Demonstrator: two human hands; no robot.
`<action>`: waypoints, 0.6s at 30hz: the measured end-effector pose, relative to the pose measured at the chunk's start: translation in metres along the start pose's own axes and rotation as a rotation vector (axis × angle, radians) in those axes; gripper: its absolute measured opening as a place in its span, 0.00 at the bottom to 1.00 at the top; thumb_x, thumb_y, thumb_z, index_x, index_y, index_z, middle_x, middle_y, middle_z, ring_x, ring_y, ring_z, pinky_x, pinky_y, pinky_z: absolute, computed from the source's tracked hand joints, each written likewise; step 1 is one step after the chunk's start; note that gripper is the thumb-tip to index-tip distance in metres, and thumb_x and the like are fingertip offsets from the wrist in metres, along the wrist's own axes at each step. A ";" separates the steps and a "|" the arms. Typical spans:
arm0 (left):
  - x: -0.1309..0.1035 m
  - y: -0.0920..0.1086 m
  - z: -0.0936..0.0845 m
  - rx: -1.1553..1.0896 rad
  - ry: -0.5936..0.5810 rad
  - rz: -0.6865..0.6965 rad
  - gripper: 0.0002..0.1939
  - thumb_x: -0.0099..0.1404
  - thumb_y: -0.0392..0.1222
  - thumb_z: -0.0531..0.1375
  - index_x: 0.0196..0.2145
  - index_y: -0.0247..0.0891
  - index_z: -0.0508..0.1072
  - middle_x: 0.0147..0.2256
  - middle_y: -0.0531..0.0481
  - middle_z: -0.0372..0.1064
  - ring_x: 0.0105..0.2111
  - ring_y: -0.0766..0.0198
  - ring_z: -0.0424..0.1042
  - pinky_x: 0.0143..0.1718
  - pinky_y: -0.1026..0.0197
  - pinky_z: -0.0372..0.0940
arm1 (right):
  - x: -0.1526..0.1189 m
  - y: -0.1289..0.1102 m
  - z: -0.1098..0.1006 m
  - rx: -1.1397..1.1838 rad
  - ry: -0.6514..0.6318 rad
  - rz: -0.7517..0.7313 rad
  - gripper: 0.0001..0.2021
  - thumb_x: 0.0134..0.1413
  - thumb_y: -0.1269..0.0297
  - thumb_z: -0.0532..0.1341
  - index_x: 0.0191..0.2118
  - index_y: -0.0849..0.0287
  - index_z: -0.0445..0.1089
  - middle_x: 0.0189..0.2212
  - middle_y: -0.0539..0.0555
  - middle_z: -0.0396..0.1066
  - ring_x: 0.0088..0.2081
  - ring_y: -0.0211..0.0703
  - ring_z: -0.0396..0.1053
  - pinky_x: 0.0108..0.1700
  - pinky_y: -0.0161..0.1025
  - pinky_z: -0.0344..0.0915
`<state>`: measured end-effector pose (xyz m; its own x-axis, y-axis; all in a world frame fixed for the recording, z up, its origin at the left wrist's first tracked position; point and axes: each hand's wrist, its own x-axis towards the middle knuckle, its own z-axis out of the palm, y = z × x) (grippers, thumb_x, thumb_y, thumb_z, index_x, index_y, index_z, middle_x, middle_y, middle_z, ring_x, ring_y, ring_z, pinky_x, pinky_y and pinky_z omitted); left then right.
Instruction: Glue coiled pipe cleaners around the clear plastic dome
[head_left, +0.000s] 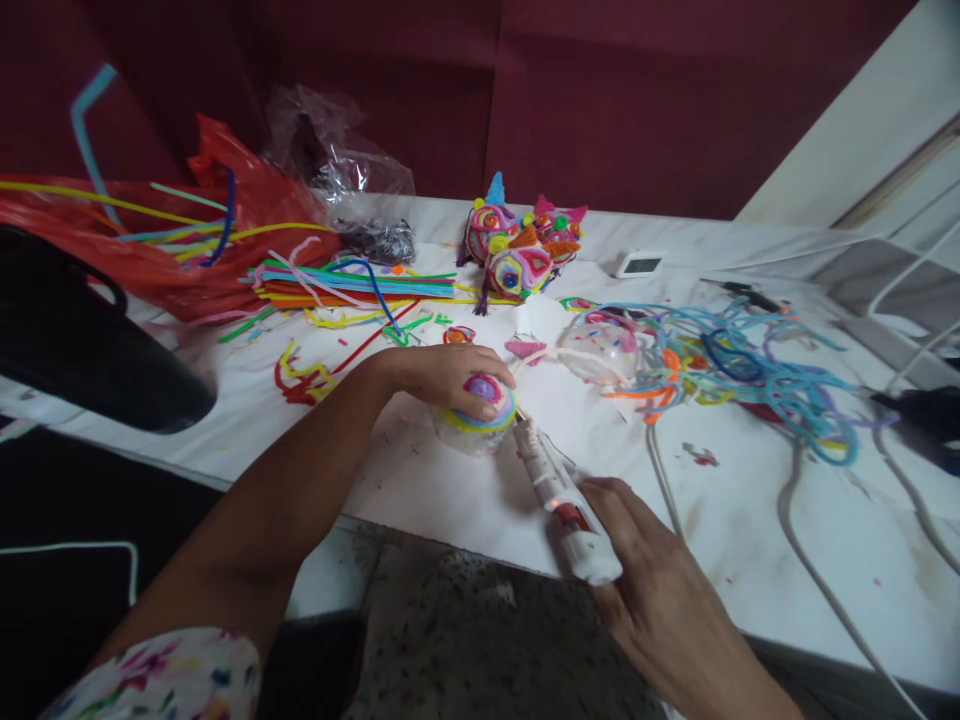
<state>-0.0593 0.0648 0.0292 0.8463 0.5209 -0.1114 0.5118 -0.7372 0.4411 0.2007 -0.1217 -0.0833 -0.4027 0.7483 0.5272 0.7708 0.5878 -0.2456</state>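
My left hand [457, 378] is closed over the top of a clear plastic ball [474, 436] and steadies it on the table. Rings of pink, yellow and blue pipe cleaner cover its upper part, round a purple centre. My right hand [652, 560] grips a white hot glue gun [559, 490]. Its nozzle points at the right side of the ball, close to the coloured rings; whether it touches cannot be made out. Just beyond lie a pink pointed piece [525, 347] and another clear ball [604, 350] with pink bits on it.
Finished colourful balls [517, 245] with horns and tassels stand at the back. Tangled blue pipe cleaners [750, 360] lie right, straight ones [360, 285] left beside a red plastic bag [247, 190]. A black cup [90, 330] stands at left. Cables [810, 545] cross the right side.
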 end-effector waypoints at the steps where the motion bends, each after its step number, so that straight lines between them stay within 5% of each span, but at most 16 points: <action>1: 0.000 0.000 0.000 0.001 0.000 0.001 0.22 0.55 0.43 0.61 0.48 0.39 0.65 0.50 0.47 0.64 0.51 0.62 0.63 0.53 0.63 0.54 | 0.000 0.000 0.000 0.004 -0.003 -0.004 0.39 0.49 0.78 0.56 0.70 0.55 0.68 0.56 0.62 0.83 0.52 0.57 0.90 0.53 0.50 0.93; 18: 0.000 -0.001 -0.001 0.000 -0.006 0.010 0.22 0.56 0.44 0.60 0.48 0.39 0.64 0.50 0.47 0.64 0.50 0.61 0.63 0.53 0.63 0.55 | -0.004 0.000 -0.004 0.006 -0.025 -0.021 0.40 0.50 0.79 0.57 0.71 0.55 0.67 0.57 0.61 0.83 0.53 0.56 0.89 0.55 0.49 0.92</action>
<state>-0.0597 0.0656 0.0293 0.8520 0.5112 -0.1126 0.5038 -0.7423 0.4419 0.2042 -0.1257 -0.0820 -0.4315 0.7430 0.5117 0.7589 0.6056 -0.2395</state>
